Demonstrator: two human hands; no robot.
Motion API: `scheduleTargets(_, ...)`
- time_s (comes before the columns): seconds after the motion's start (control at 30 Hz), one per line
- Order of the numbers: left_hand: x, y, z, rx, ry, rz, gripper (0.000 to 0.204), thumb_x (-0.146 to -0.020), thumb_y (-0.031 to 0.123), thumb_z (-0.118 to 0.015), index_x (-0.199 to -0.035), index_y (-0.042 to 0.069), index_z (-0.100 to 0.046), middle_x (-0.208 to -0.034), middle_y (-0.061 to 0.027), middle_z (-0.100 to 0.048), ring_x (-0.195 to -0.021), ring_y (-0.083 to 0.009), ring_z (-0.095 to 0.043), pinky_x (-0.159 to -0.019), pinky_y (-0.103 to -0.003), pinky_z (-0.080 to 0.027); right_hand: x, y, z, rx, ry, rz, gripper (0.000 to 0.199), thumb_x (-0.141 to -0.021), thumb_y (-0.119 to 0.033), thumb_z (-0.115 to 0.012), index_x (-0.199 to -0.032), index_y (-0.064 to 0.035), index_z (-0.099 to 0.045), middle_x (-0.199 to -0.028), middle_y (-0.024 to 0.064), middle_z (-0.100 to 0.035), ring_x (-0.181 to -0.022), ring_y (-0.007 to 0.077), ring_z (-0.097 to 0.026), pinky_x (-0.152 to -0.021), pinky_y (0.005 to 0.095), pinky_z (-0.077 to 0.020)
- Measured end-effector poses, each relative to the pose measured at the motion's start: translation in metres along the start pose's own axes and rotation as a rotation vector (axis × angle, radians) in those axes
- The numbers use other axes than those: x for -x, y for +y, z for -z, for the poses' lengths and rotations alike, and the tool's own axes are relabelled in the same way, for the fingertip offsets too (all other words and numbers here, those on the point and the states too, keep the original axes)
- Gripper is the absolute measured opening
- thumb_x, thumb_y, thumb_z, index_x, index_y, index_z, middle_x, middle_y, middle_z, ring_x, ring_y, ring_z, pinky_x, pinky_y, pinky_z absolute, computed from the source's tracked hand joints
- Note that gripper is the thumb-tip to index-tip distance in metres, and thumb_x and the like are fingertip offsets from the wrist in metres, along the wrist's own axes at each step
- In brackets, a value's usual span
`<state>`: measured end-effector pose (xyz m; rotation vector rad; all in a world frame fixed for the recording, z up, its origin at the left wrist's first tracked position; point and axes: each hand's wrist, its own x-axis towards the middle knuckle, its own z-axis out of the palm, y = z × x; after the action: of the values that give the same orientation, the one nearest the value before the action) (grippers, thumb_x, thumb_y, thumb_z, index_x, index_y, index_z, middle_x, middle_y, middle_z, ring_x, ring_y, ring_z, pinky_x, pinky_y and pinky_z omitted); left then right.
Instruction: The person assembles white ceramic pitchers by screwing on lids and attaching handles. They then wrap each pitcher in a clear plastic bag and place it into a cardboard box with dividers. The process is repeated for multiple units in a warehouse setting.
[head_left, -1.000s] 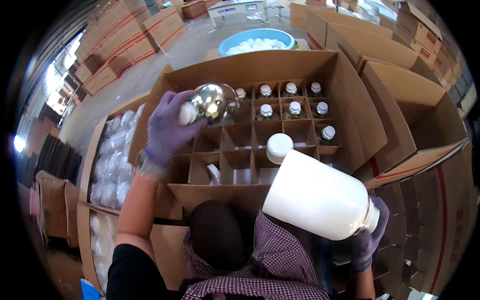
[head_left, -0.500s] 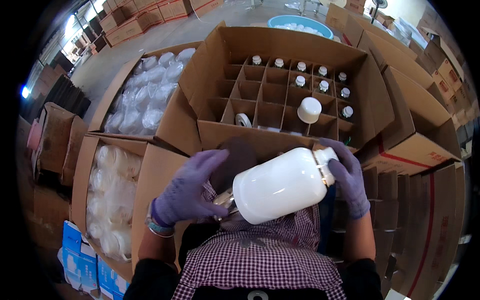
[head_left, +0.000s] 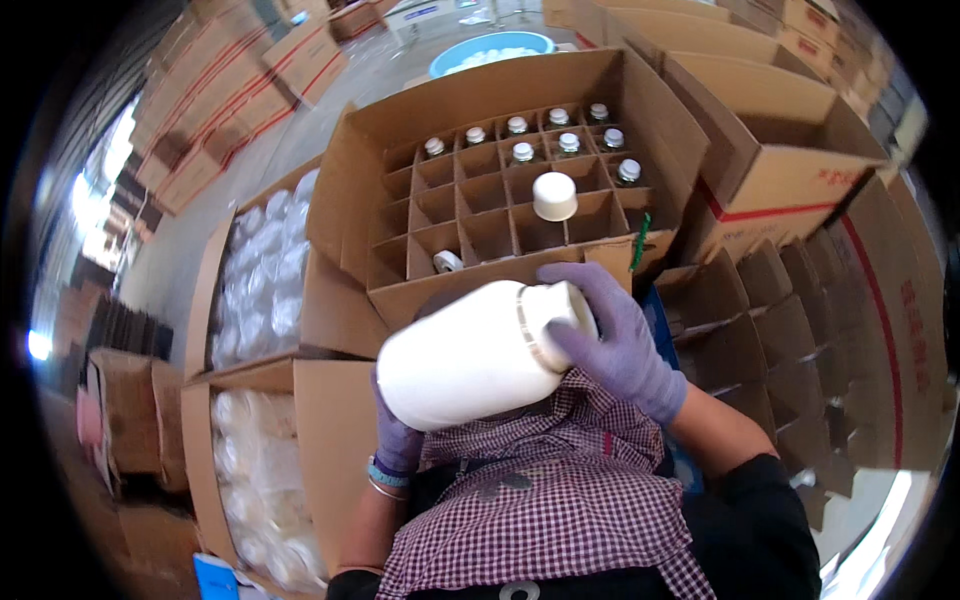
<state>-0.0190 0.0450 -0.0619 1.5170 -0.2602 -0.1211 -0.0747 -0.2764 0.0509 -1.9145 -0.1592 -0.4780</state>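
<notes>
A large white plastic bottle [head_left: 465,355] lies tilted across my front, its uncapped neck up at the right. My right hand [head_left: 620,345], in a purple glove, grips the neck with fingers on the far side and thumb near the mouth. At the bottle's base is my left hand [head_left: 398,440], also gloved; its fingers are mostly hidden behind the bottle. Beyond stands a divided carton [head_left: 325,215] with several small white-capped bottles [head_left: 568,145] in its cells. A big white cap [head_left: 555,197] rests on the dividers, and a white ring-shaped piece [head_left: 447,262] sits in a near cell.
To the left, one carton [head_left: 205,300] holds plastic-wrapped clear containers [head_left: 262,260] and another holds wrapped whitish ones [head_left: 250,470]. Cardboard dividers [head_left: 790,330] stand at the right near an open carton [head_left: 770,185]. A blue tub [head_left: 440,68] is behind, with stacked cartons [head_left: 300,60] farther left.
My left hand has gone from open beside the bottle to its base. The bottle now sits closer to level with its mouth showing. The whole view has turned somewhat.
</notes>
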Motion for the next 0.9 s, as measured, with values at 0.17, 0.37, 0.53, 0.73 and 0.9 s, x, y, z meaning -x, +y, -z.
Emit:
scheduleTargets(0.17,-0.012,-0.009,-0.001,-0.81,-0.296,-0.397,0.073,-0.096,0.024,-0.069,-0.157,0.01,-0.032,-0.158,-0.012,-0.04,-0.14,-0.0275,-0.045,-0.115,-0.044,-0.039,-0.001,-0.063,0.006,0.242,-0.032,0.46,0.079,-0.068,-0.035,-0.086,-0.138,-0.0107,-0.057,-0.121,0.0111,-0.063,-0.108,0.0301,-0.062,-0.095,0.0408,-0.049)
scheduleTargets(0.37,0.002,0.015,-0.024,-0.536,-0.32,-0.205,0.072,-0.097,0.025,-0.068,-0.157,0.01,-0.032,-0.159,-0.0117,-0.04,-0.141,-0.0274,-0.044,-0.116,-0.044,-0.038,-0.004,-0.07,-0.011,-0.143,-0.041,0.548,0.089,-0.068,-0.042,-0.09,-0.142,-0.0091,-0.053,-0.118,0.0121,-0.064,-0.11,0.0294,-0.062,-0.098,0.0457,-0.0482)
scheduleTargets(0.53,0.015,0.017,-0.028,-0.517,-0.316,-0.165,0.071,-0.097,0.025,-0.068,-0.157,0.01,-0.032,-0.159,-0.0114,-0.039,-0.141,-0.0273,-0.044,-0.117,-0.043,-0.037,0.001,-0.069,-0.021,-0.274,-0.065,0.508,0.092,-0.068,-0.041,-0.092,-0.143,-0.0053,-0.051,-0.119,0.014,-0.064,-0.11,0.0295,-0.064,-0.099,0.0436,-0.0504)
scheduleTargets(0.73,0.021,0.017,-0.035,-0.526,-0.324,-0.171,0.071,-0.098,0.026,-0.067,-0.157,0.01,-0.032,-0.159,-0.0111,-0.039,-0.142,-0.0272,-0.043,-0.117,-0.043,-0.035,0.004,-0.067,-0.027,-0.244,-0.128,0.497,0.094,-0.068,-0.04,-0.092,-0.144,-0.0057,-0.049,-0.12,0.0149,-0.062,-0.11,0.0302,-0.063,-0.097,0.0435,-0.0516)
scheduleTargets(0.9,0.019,0.02,-0.034,-0.519,-0.336,-0.166,0.07,-0.098,0.027,-0.066,-0.157,0.01,-0.032,-0.159,-0.0109,-0.039,-0.142,-0.0271,-0.043,-0.118,-0.043,-0.034,0.002,-0.066,-0.023,-0.23,-0.138,0.45,0.092,-0.068,-0.04,-0.091,-0.143,-0.0062,-0.049,-0.123,0.0151,-0.06,-0.112,0.0308,-0.062,-0.097,0.0439,-0.0515)
